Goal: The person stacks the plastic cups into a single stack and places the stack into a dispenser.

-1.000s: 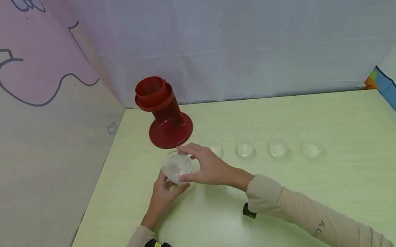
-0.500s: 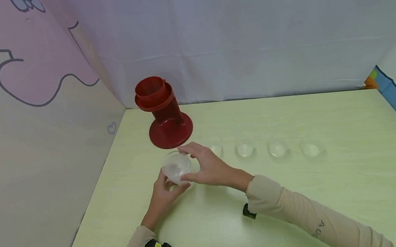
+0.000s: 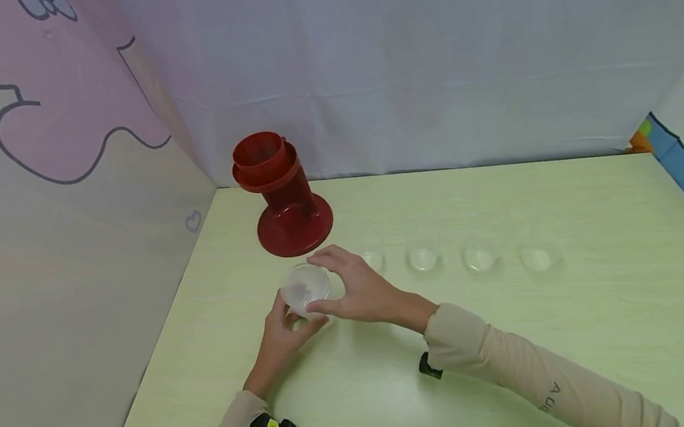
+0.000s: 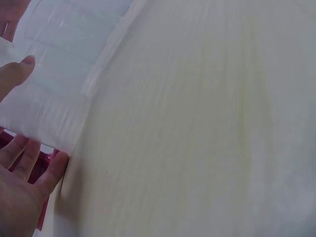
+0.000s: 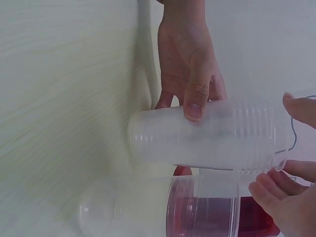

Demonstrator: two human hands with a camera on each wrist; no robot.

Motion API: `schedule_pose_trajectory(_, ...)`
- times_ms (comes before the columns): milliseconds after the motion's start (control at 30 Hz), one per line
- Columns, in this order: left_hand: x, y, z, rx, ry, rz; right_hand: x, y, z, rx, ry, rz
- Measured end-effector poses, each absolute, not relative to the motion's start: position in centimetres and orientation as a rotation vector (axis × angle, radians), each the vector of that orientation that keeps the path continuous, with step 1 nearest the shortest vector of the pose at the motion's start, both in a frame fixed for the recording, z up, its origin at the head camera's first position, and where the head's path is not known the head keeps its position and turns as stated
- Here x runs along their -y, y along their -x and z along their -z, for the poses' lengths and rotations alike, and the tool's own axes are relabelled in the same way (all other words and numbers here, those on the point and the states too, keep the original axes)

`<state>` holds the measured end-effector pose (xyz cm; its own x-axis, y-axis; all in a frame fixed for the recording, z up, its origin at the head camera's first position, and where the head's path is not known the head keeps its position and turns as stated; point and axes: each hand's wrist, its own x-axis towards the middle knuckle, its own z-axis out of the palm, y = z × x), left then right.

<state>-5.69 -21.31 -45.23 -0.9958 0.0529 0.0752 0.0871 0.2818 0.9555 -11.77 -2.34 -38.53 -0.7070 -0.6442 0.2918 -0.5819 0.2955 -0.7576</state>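
Observation:
A stack of clear plastic cups [image 3: 305, 292] is held between both hands on the left side of the table. My left hand [image 3: 282, 336] grips it low on its side. In the right wrist view, the thumb of the left hand [image 5: 185, 64] lies along the wall of the stack [image 5: 217, 138]. My right hand [image 3: 363, 293] holds it near the rim, thumb in front and fingers behind. In the left wrist view, the fingers [image 4: 52, 175] of my left hand curl round the cup wall.
Behind the hands stands a red tubular stand [image 3: 295, 225] with a wide round base. Several single clear cups [image 3: 424, 259] stand in a row to the right; the nearest [image 3: 374, 260] is partly hidden by my right hand. A printed cloth backdrop [image 3: 395, 62] closes the table's back edge.

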Motion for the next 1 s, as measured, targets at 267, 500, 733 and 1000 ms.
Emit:
schedule_pose_trajectory(267,21.33,5.66,45.22,2.504,0.141,1.843,2.44,11.76,38.55,-2.484,1.18,1.382)
schedule_pose_trajectory(500,21.36,5.67,45.18,2.503,0.152,1.841,2.41,11.83,38.73,-2.506,1.165,1.328)
schedule_pose_trajectory(733,21.4,5.73,45.26,2.492,0.16,1.85,2.37,11.8,38.61,-2.501,1.158,1.314)
schedule_pose_trajectory(1000,21.42,5.77,45.43,2.486,0.143,1.873,2.13,11.78,37.95,-2.5,1.122,1.298)
